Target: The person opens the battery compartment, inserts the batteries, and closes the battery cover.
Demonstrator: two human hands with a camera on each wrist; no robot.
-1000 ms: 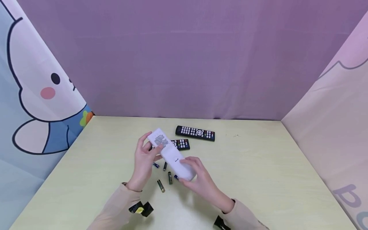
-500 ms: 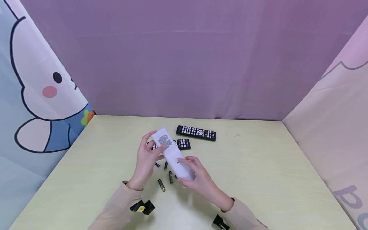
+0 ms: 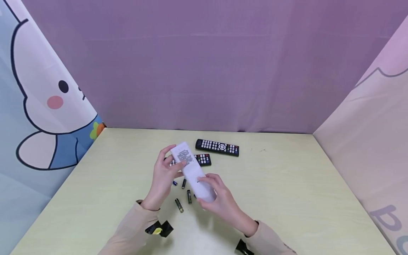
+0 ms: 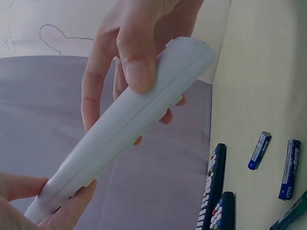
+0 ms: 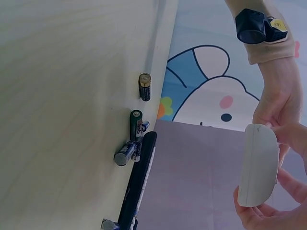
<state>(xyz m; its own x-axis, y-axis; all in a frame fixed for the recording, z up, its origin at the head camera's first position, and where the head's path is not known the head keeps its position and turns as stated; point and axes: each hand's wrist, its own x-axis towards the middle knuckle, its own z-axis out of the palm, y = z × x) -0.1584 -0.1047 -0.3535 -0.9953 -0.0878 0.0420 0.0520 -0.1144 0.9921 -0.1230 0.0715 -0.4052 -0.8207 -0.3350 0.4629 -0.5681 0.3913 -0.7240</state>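
A white remote control [image 3: 192, 173] is held above the table, its back with a printed grey label facing up. My left hand [image 3: 160, 179] grips the labelled far end, thumb on the back beside the label and fingers along the other side. My right hand [image 3: 224, 198] grips the thicker near end, its index fingertip on the back at a small dark mark and its thumb at the lower edge. The left wrist view shows the remote's long side with a seam, and the right thumb [image 4: 139, 74] pressed on the casing. From the right wrist, its blunt white end [image 5: 259, 165] is visible.
Two black remotes, one farther back [image 3: 217, 147] and one partly behind the white remote [image 3: 204, 159], lie buttons up. Several loose batteries are scattered under the hands, including a dark one [image 3: 179, 205] and a blue one [image 4: 289, 169]. A purple curtain [image 3: 197, 71] hangs behind the table.
The white remote has shifted slightly right and turned a little steeper, the left hand moving with it. The right index fingertip now sits over the dark mark, which showed more fully before.
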